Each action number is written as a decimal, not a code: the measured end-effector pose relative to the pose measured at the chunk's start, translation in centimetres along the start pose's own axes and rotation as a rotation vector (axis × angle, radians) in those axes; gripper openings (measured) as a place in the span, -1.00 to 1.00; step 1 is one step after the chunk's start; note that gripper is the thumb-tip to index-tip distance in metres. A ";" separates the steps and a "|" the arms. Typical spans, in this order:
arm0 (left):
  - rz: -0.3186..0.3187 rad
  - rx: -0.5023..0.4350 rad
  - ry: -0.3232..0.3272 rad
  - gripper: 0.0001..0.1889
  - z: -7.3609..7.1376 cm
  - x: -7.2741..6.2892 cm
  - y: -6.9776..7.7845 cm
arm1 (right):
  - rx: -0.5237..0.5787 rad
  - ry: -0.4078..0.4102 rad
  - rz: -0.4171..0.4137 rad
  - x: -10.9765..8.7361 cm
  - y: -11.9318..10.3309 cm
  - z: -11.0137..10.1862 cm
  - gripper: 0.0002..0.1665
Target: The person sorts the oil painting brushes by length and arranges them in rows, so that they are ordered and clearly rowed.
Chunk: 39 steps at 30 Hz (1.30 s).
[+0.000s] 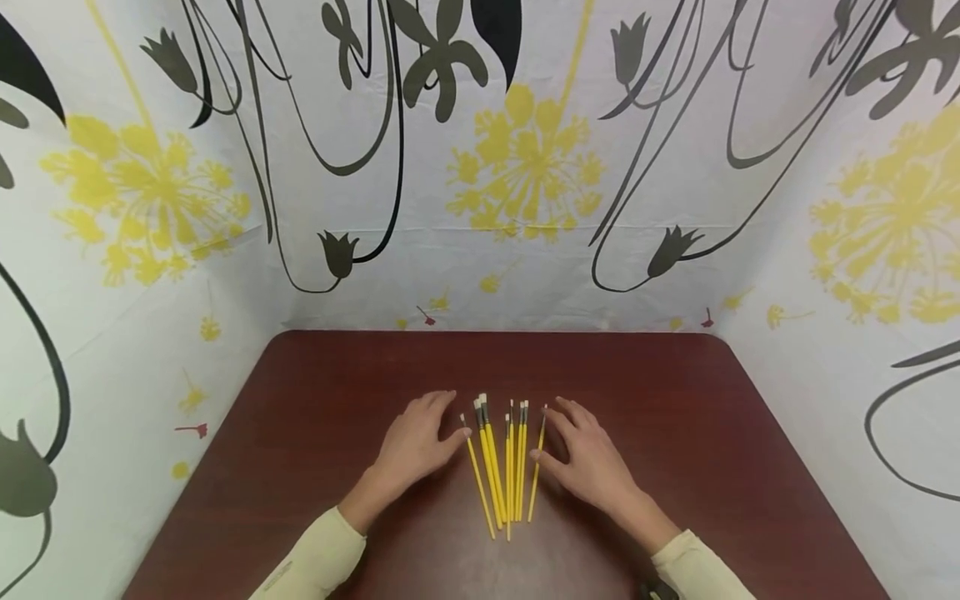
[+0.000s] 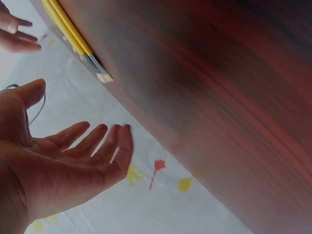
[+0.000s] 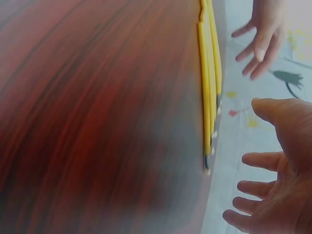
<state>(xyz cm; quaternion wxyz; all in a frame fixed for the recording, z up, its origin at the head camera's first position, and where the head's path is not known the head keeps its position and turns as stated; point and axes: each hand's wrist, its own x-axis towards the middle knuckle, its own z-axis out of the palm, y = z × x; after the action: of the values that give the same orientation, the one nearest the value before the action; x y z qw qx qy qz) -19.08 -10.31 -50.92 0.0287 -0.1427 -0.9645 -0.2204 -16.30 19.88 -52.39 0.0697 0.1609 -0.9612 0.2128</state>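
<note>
Several yellow-handled paintbrushes [image 1: 491,467] lie in a loose fan on the dark red table, bristle ends pointing away from me. My left hand [image 1: 416,437] is just left of them, its thumb close by the leftmost brush [image 1: 480,483]. On the other side, my right hand [image 1: 588,458] has its thumb and fingertips right at the rightmost brush [image 1: 535,487]. Both hands have spread, relaxed fingers. In the left wrist view the left palm [image 2: 63,170] holds nothing. The right wrist view likewise shows the right hand [image 3: 287,170] with fingers apart beside the brushes [image 3: 209,87].
The wood-grain table [image 1: 360,367] has rounded far corners. A white cloth [image 1: 420,283] printed with yellow, grey and black flowers hangs behind it and along both sides. Pale sleeves [image 1: 318,554] cover the forearms.
</note>
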 end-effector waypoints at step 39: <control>-0.003 0.047 -0.246 -0.33 1.7 5.5 1.5 | -0.035 -0.032 0.108 5.1 -7.1 4.4 -0.45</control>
<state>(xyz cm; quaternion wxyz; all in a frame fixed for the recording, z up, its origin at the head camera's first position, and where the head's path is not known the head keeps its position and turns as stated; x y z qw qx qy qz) -23.86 -6.89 -51.18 -0.0867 -0.1666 -0.9659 -0.1784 -18.95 10.50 -52.54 0.0455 0.1110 -0.9730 0.1970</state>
